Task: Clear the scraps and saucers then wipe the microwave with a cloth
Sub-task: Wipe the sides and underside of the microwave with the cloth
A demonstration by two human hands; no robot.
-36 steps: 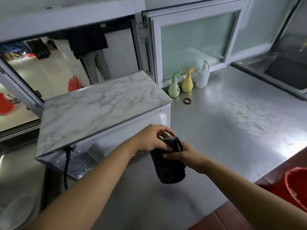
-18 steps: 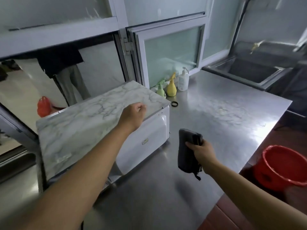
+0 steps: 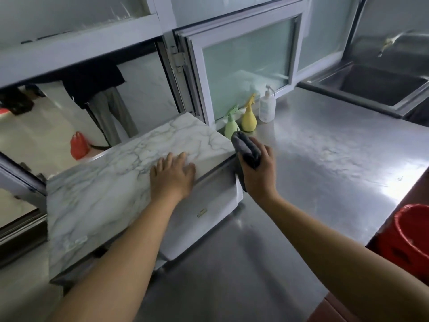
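A white microwave (image 3: 209, 205) with a marble-patterned top (image 3: 104, 187) stands on the steel counter (image 3: 325, 159), turned at an angle. My left hand (image 3: 173, 175) lies flat on the top near its front right edge, fingers spread, holding nothing. My right hand (image 3: 258, 173) grips a folded dark grey cloth (image 3: 246, 147) at the microwave's upper right corner, touching its side edge. No scraps or saucers are in view.
A green spray bottle (image 3: 230, 126), a yellow spray bottle (image 3: 248, 119) and a white pump bottle (image 3: 267, 108) stand by the window. A steel sink (image 3: 380, 87) is at the back right. A red bucket (image 3: 408, 238) sits low right. A person stands beyond the open window (image 3: 102, 108).
My left hand let go of the cloth and came to rest flat on the microwave top. My right hand carried the cloth up from the counter to the microwave's right corner.
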